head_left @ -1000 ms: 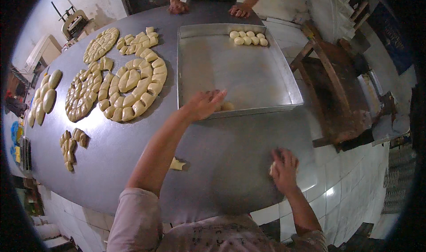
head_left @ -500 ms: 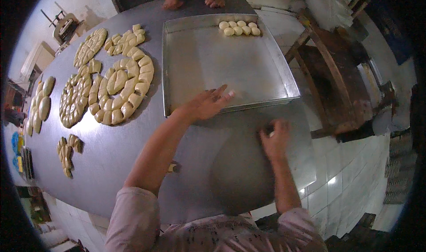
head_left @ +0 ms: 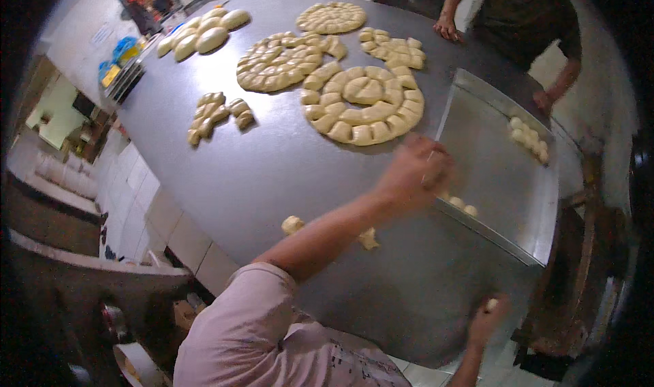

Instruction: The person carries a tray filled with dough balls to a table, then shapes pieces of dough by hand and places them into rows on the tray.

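Note:
My left hand [head_left: 420,169], smeared by motion, hangs over the near-left corner of a shallow metal tray [head_left: 492,236]; what its fingers do is not clear. Close beside it, a few round dough balls [head_left: 463,206] sit inside that corner. A cluster of several more dough balls [head_left: 528,139] lies along the tray's far right side. Near the table's front edge, my right hand [head_left: 488,319] is closed around a small pale dough piece [head_left: 492,305]. Two loose dough pieces [head_left: 293,225] lie on either side of my left forearm.
Rings of cut dough [head_left: 364,133] lie on the metal table [head_left: 204,210] beyond my left hand. Smaller cut strips [head_left: 206,118] and several smooth dough loaves [head_left: 211,39] are farther left. Another person's hand [head_left: 447,30] rests at the far edge.
The view has swung left, so the tray now appears at the right. My left hand has moved to the tray's near-left corner, where dough balls now show. My right hand is lower, nearer the table edge.

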Demonstrator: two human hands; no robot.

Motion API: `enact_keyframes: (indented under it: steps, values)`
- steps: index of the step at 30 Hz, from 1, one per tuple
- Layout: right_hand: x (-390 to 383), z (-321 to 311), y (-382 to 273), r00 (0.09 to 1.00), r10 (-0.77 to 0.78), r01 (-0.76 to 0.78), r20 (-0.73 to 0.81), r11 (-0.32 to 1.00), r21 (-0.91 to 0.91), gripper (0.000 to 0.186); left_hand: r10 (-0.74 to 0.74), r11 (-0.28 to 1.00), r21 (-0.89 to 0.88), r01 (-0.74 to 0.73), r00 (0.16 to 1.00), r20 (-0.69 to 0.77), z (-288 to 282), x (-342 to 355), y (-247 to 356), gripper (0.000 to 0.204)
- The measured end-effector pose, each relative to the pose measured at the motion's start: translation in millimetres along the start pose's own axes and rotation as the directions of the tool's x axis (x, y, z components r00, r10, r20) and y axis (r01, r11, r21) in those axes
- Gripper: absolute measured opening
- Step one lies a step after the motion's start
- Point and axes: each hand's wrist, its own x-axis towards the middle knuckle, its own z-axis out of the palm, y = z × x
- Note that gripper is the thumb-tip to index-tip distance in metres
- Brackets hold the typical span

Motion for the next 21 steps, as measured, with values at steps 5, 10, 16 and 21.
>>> enact_keyframes:
  steps: [5, 10, 16, 21]
  values:
    - [44.0, 17.6, -15.0, 1.0, 0.019, -0.021, -0.012, 0.991, -0.134, 0.017, -0.17, 0.727, 0.459, 0.51, 0.782, -0.6, -184.9, -113.5, -137.0, 0.02]
    - [14.6, -10.8, 97.4, 0.965, 0.259, -0.251, 0.048, 0.851, 0.461, 0.028, -0.46, -0.234, 0.395, 0.888, 0.257, -0.85, -369.7, -259.7, -248.1, 0.041]
    - [62.9, -68.4, -43.3, 0.902, 0.253, -0.399, 0.35, 0.177, 0.9, 0.033, -0.765, 0.229, 0.542, 0.809, 0.494, -0.413, -384.8, -258.4, -326.1, 0.054]
    - [151.8, -42.9, -153.6, 0.934, 0.061, -0.349, 0.351, 0.361, 0.865, 0.031, -0.634, 0.629, 0.212, 0.748, 0.651, -0.417, -387.1, -255.2, -323.9, 0.065]
